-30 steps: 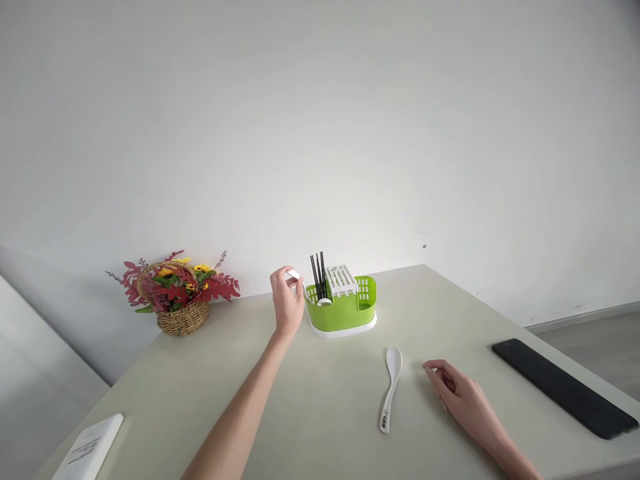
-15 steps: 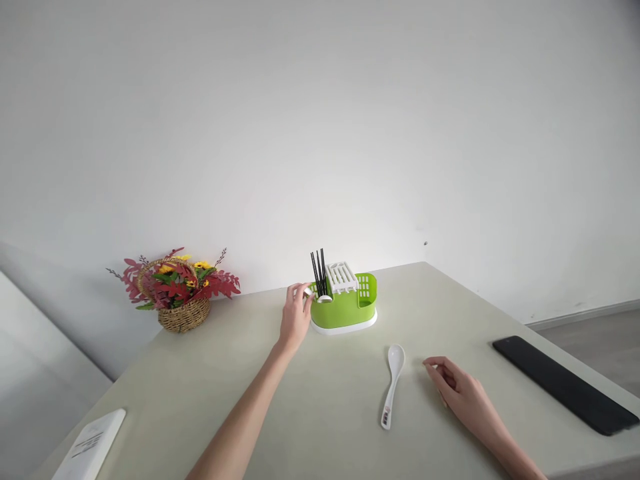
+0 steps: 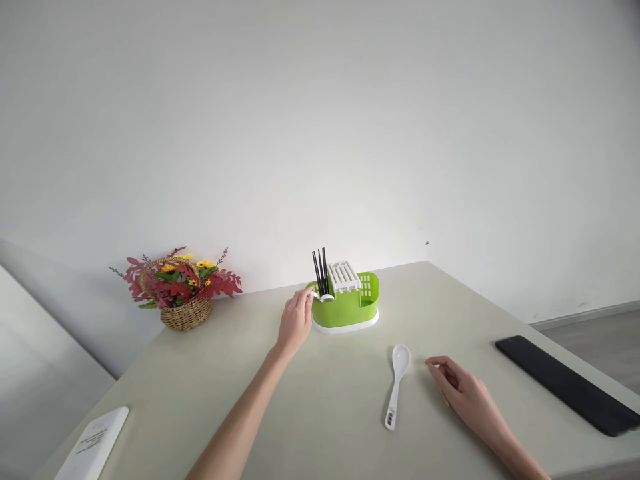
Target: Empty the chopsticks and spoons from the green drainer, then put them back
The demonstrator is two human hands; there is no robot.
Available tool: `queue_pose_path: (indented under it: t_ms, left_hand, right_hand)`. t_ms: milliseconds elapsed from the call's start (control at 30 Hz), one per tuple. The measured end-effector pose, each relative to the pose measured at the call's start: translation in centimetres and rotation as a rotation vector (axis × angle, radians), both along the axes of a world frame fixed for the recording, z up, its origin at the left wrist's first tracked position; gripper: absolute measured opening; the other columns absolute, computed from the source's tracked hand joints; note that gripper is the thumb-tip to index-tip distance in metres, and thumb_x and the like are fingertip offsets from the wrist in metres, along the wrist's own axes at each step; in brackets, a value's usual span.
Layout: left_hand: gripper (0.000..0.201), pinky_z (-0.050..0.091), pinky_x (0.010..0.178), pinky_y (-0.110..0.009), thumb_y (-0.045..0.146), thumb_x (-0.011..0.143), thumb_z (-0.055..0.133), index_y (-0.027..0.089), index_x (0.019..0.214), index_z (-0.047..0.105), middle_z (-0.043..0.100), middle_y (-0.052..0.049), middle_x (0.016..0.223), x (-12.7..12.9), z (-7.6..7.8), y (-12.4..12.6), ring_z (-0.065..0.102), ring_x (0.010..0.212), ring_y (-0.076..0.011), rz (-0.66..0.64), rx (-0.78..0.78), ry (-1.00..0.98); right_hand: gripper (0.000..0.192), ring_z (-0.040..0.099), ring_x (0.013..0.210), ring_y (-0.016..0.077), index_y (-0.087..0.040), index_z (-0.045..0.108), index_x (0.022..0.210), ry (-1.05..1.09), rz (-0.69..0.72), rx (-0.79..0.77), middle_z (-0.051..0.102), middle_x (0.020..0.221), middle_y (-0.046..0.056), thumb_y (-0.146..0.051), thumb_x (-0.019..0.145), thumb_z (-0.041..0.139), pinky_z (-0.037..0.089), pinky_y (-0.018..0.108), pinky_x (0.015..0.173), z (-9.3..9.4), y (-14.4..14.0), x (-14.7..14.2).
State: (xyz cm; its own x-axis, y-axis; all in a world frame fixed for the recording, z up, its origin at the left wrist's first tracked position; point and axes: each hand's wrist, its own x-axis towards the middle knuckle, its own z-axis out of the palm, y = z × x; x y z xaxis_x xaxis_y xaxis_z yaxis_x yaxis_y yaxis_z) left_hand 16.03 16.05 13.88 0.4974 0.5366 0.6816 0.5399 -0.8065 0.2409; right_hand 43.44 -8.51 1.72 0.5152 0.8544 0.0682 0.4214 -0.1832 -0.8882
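The fingers (image 3: 306, 301) of my left hand (image 3: 295, 321) pinch a white spoon (image 3: 320, 297) at the green holder (image 3: 345, 308), so I lower it gently, straight into its left compartment.

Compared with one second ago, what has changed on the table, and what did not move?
The left hand came down and moved right to the green holder. The small white spoon it held up earlier now lies in the holder's left end, fingers still at its handle. The right hand, the spoon on the table, the flower basket and the black keyboard stayed in place.
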Motion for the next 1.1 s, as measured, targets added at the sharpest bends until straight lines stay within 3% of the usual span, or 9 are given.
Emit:
queue_pose_path:
  t_ms: [233, 400, 467, 533, 600, 667, 767, 867, 1100]
  left_hand:
    - [0.032, 0.047, 0.105, -0.042, 0.032, 0.109, 0.03, 0.025, 0.134, 0.049, 0.063, -0.009, 0.133, 0.1, 0.4, -0.3, 0.06, 0.124, -0.0224, 0.008, -0.054, -0.112]
    - [0.024, 0.045, 0.106, -0.048, 0.027, 0.106, 0.038, 0.02, 0.126, 0.049, 0.053, -0.015, 0.125, 0.9, 0.5, -2.3, 0.053, 0.123, -0.0261, 0.025, 0.18, -0.278]
    - [0.023, 0.047, 0.101, -0.049, 0.025, 0.103, 0.044, 0.019, 0.125, 0.047, 0.051, -0.015, 0.122, 1.6, 0.0, -4.0, 0.054, 0.117, -0.027, -0.044, 0.275, -0.227]
    - [0.025, 0.05, 0.096, -0.045, 0.026, 0.101, 0.048, 0.02, 0.125, 0.046, 0.054, -0.013, 0.118, 2.6, -0.5, -5.9, 0.057, 0.111, -0.0263, -0.209, 0.283, -0.054]
    - [0.026, 0.053, 0.091, -0.041, 0.027, 0.101, 0.046, 0.022, 0.126, 0.046, 0.058, -0.011, 0.115, 3.9, -1.1, -7.8, 0.061, 0.104, -0.0245, -0.35, 0.185, 0.165]
    - [0.025, 0.054, 0.085, -0.038, 0.03, 0.103, 0.042, 0.023, 0.126, 0.047, 0.06, -0.009, 0.116, 5.2, -1.8, -9.2, 0.065, 0.096, -0.0228, -0.382, 0.038, 0.341]
    - [0.033, 0.056, 0.078, -0.039, 0.037, 0.101, 0.044, 0.022, 0.131, 0.043, 0.06, -0.011, 0.123, 7.0, -2.9, -10.5, 0.069, 0.092, -0.0245, -0.3, -0.159, 0.461]
    - [0.05, 0.056, 0.081, -0.041, 0.045, 0.097, 0.051, 0.02, 0.138, 0.037, 0.058, -0.015, 0.131, 8.8, -4.1, -11.2, 0.068, 0.103, -0.0298, -0.221, -0.308, 0.519]
    - [0.067, 0.055, 0.087, -0.043, 0.053, 0.087, 0.065, 0.016, 0.138, 0.041, 0.061, -0.018, 0.126, 12.9, -5.2, -12.8, 0.068, 0.108, -0.0346, -0.093, -0.453, 0.576]
  right_hand:
    - [0.043, 0.051, 0.057, 0.0173, -0.025, 0.065, 0.102, -0.006, -0.007, 0.015, 0.05, 0.062, -0.005, -0.062, 0.09, 0.046, 0.04, 0.028, 0.059, -0.1, 0.1, 0.0]
    - [0.043, 0.051, 0.057, 0.0174, -0.025, 0.065, 0.102, -0.015, -0.01, 0.016, 0.051, 0.062, -0.004, -0.062, 0.091, 0.046, 0.04, 0.028, 0.058, -0.2, 0.1, 0.1]
    - [0.043, 0.05, 0.057, 0.0171, -0.025, 0.064, 0.103, -0.012, -0.006, 0.014, 0.051, 0.062, -0.005, -0.062, 0.092, 0.046, 0.039, 0.028, 0.059, -0.4, 0.1, 0.2]
    - [0.043, 0.05, 0.057, 0.0168, -0.025, 0.064, 0.103, -0.009, -0.003, 0.016, 0.05, 0.062, -0.005, -0.062, 0.092, 0.045, 0.039, 0.028, 0.059, -0.5, 0.2, 0.2]
    - [0.043, 0.05, 0.057, 0.0167, -0.025, 0.063, 0.103, -0.006, -0.004, 0.021, 0.051, 0.062, -0.005, -0.062, 0.092, 0.046, 0.04, 0.028, 0.06, -0.6, 0.2, 0.3]
    - [0.042, 0.051, 0.057, 0.0166, -0.025, 0.063, 0.103, -0.002, -0.007, 0.023, 0.051, 0.062, -0.005, -0.062, 0.093, 0.046, 0.04, 0.028, 0.06, -0.6, 0.2, 0.2]
    - [0.042, 0.051, 0.057, 0.0165, -0.025, 0.063, 0.104, 0.004, -0.006, 0.021, 0.051, 0.062, -0.006, -0.062, 0.093, 0.046, 0.04, 0.028, 0.06, -0.3, 0.2, 0.2]
    - [0.041, 0.051, 0.057, 0.0165, -0.025, 0.064, 0.103, 0.002, -0.006, 0.025, 0.051, 0.061, -0.006, -0.061, 0.092, 0.047, 0.04, 0.027, 0.059, 0.0, 0.1, 0.1]
    - [0.04, 0.051, 0.056, 0.017, -0.025, 0.066, 0.102, 0.013, -0.005, 0.07, 0.051, 0.06, -0.005, -0.059, 0.092, 0.047, 0.041, 0.027, 0.058, 0.1, 0.3, 0.1]
